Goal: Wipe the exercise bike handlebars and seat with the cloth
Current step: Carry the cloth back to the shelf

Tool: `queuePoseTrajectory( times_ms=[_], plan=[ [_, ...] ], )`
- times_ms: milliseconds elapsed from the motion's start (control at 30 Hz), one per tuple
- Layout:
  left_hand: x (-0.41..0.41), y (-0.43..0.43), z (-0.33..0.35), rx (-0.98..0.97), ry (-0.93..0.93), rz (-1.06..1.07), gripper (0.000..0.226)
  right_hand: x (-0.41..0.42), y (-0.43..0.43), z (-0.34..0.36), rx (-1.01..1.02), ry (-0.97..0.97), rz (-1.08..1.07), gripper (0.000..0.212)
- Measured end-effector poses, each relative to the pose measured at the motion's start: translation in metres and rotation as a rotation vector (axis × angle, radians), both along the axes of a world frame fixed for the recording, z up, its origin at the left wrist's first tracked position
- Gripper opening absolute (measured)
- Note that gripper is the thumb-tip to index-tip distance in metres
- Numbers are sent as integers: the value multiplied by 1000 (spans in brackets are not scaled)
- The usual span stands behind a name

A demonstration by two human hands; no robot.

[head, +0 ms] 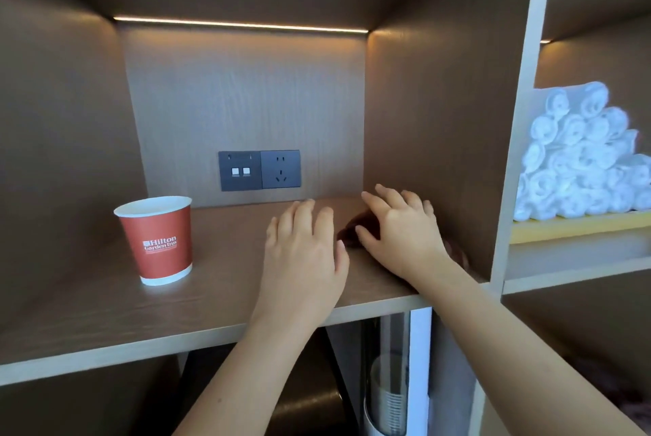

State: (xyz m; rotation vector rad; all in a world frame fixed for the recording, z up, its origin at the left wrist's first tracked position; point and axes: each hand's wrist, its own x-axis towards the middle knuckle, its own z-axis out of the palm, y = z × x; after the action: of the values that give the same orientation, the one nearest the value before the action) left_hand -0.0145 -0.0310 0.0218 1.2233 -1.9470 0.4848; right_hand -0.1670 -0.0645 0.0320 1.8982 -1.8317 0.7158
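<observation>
Both hands palm-down on shelf (105, 301): left (303, 252) spread flat, right (398, 234) over brown cloth (352, 234)

Both your bare forearms reach forward and up from the bottom of the view. Your left hand (303, 252) lies palm down, fingers (305, 215) extended and slightly spread, thumb toward the right. Your right hand (401, 234) is just beside it, also palm down, its fingers (387, 196) splayed and gently curved, thumb pointing left toward the other hand.
</observation>
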Motion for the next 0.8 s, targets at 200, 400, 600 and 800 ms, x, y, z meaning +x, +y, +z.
queuePoseTrajectory(
  times_ms=[200, 400, 600, 800],
  plan=[
    [2, -3, -2, 18, 11, -11, 43, 20, -2, -4, 207, 243, 191, 51],
    [3, -6, -4, 45, -27, -1, 47, 4, -4, -3, 337, 232, 69, 66],
    [3, -4, -3, 73, 8, -8, 46, 1, 3, -2, 291, 177, 123, 59],
    [14, 9, 1, 34, 91, -55, 40, -1, 33, -8, 95, -52, 224, 37]
  ],
)
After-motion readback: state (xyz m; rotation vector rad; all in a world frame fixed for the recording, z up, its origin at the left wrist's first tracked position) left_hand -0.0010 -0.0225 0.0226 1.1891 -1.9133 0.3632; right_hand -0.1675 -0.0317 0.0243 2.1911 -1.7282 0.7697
